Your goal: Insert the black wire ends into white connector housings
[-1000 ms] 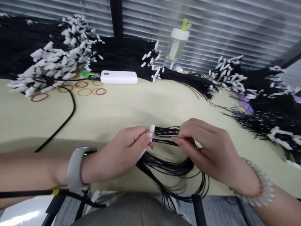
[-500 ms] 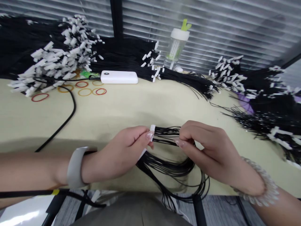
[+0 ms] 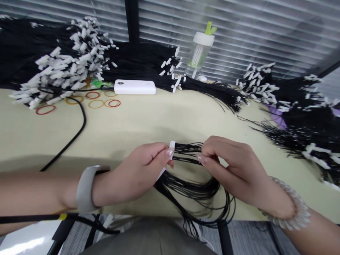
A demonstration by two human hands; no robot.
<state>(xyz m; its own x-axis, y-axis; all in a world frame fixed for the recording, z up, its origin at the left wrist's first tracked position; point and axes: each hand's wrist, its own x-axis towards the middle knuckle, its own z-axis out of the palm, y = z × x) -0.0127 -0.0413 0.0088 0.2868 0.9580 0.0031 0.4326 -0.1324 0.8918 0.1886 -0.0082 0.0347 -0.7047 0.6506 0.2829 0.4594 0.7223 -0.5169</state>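
Pinching a small white plastic connector (image 3: 172, 145) between thumb and fingertips, the left hand (image 3: 138, 173) holds it nearly upright, while the right hand (image 3: 233, 170), just beside it, closes its thumb and fingertips on a loose bunch of thin black wires (image 3: 188, 150) running out of the connector. Neither hand is spread; both curl around small pinch points, apparently to keep the short stretch of wires between them taut and level. The rest of the wires sag in a slack loop (image 3: 193, 189) below the hands, over a pale cream tabletop (image 3: 119, 124). A grey wristband (image 3: 85, 187) circles the left wrist and a clear beaded bracelet (image 3: 285, 209) the right. Ahead of the left hand lie a curving black cable (image 3: 71, 131), red and orange rubber bands (image 3: 95, 103) and a white rounded power bank (image 3: 135, 87). Farther ahead, heaped bundles of black wires with white connectors (image 3: 66, 63) spread to both sides of the hands, and a clear plastic bottle with a white cap and green top (image 3: 199, 53) stands before slatted window blinds (image 3: 265, 32).
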